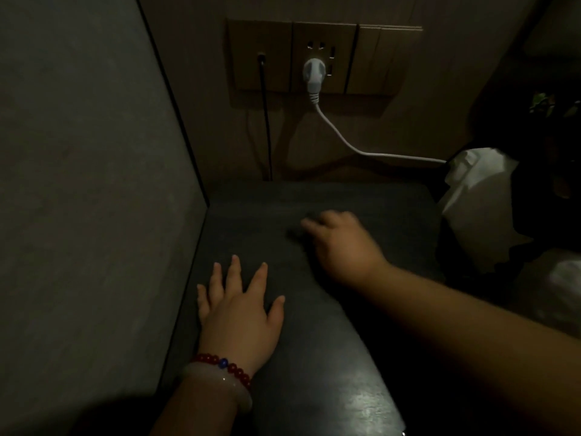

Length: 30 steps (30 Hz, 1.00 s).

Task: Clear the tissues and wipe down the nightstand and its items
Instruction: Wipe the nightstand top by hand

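Along the left edge stands a flat grey wall panel [94, 184], and just beside it the left hand [239, 309] lies palm down on the dark, smooth-topped nightstand [345, 357], its fingers straight and spread, gripping nothing. A string of red beads and a pale bangle [220, 372] sit on that wrist. Behind, a thin black cable [267, 127] drops from the tan wall socket plate [323, 58] to the back of the top. A white rounded plug [314, 73] sits in the middle socket, and its white cord [361, 149] sweeps down and off to the right. The right hand [342, 243] is farther back on the surface, blurred, with the knuckles up and the fingers pointing back and to the left. They look partly curled, with a dark smudge at their tips, but I cannot tell whether they hold a cloth or nothing at all. The crumpled white mass of tissue or thin plastic [481, 202] stands beyond the right edge of the nightstand, where the cord ends, well apart from both hands. Its long side runs from the back down towards the front. It lies to the right of the right hand, on the side away from where its fingers point, so that hand is much the nearer. By my reading it would have to turn and travel rightward over the edge to reach the mass.
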Tool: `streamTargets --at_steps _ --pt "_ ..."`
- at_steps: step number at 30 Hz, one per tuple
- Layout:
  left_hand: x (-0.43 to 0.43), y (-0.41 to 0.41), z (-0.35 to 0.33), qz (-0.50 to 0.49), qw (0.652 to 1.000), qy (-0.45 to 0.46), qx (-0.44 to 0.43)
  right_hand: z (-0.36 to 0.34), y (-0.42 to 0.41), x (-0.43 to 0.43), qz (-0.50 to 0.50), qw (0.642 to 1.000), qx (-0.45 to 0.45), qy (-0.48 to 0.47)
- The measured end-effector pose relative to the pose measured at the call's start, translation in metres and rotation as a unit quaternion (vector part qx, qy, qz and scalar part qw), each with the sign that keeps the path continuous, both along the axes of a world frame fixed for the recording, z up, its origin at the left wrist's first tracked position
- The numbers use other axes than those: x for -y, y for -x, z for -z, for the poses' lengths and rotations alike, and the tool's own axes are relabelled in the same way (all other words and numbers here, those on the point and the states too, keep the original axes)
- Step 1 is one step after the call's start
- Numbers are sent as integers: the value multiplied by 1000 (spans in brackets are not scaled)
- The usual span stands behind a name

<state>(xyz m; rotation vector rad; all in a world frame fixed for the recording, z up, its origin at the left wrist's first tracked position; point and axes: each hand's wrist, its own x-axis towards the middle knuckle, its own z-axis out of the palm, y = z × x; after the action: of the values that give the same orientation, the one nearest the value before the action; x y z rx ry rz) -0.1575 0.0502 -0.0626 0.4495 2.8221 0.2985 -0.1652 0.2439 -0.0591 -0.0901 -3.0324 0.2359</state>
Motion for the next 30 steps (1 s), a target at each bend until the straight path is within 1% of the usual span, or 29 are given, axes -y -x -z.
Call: streamTargets --at_steps 1,2,3,4,5,6,7,8,9,10,11,13,14,16,18,19,20,22,23,24,25,26,27,28,29,30 --pt "1 0 2 1 1000 -3 -6 1 1 6 -78 997 -1 -1" --pt "2 1 3 2 1000 -6 -12 1 4 0 -122 992 -2 -9" --pt "4 2 4 4 1000 -9 -16 4 8 -17 -119 992 -15 -29" --pt "6 1 5 6 1000 -10 -17 11 15 -43 -64 996 -37 -40" --pt "7 1 5 8 1000 -12 -17 16 19 -72 36 997 -45 -48" --pt "7 0 5 9 1000 -12 -15 16 22 -101 164 985 -25 -39" --pt "7 0 4 9 1000 -10 -14 14 21 -122 295 955 4 -6" --pt "6 0 4 9 1000 -8 -14 13 22 -132 388 921 27 33" --pt "5 1 3 10 1000 -5 -13 12 25 -130 430 901 40 51" --pt "3 1 3 9 1000 -2 -11 12 30 -118 425 903 45 47" --pt "2 1 3 5 1000 -1 -10 11 34 -99 387 921 39 36" --pt "0 1 3 -1 1000 -1 -12 11 43 -48 231 973 -7 15" --pt "0 1 3 -1 1000 -2 -14 9 47 -19 147 989 -23 10" --pt "2 0 4 3 1000 -7 -22 4 56 29 14 1000 -9 3" --pt "6 1 6 9 999 -16 -29 3 64 45 -54 998 19 -11" --pt "8 1 6 11 999 -20 -35 3 67 37 -55 998 19 -10" --pt "11 2 6 13 999 -23 -39 4 68 22 -23 1000 14 -2" --pt "13 3 5 14 999 -29 -33 8 68 -27 117 993 7 23" --pt "13 2 4 16 999 -30 -27 7 64 -54 200 979 25 21" --pt "12 2 4 18 999 -28 -23 1 59 -78 279 958 61 18" --pt "11 2 3 18 999 -26 -20 -5 54 -95 342 934 103 27" --pt "9 2 2 16 999 -23 -17 -9 52 -104 380 914 138 34" --pt "8 2 2 13 1000 -18 -15 -12 51 -104 397 904 157 37" --pt "6 3 2 10 1000 -15 -14 -12 51 -96 394 906 152 29" --pt "5 3 2 6 1000 -14 -13 -9 53 -83 367 923 118 15" --pt "4 3 3 3 1000 -16 -14 -3 57 -65 315 946 70 7"
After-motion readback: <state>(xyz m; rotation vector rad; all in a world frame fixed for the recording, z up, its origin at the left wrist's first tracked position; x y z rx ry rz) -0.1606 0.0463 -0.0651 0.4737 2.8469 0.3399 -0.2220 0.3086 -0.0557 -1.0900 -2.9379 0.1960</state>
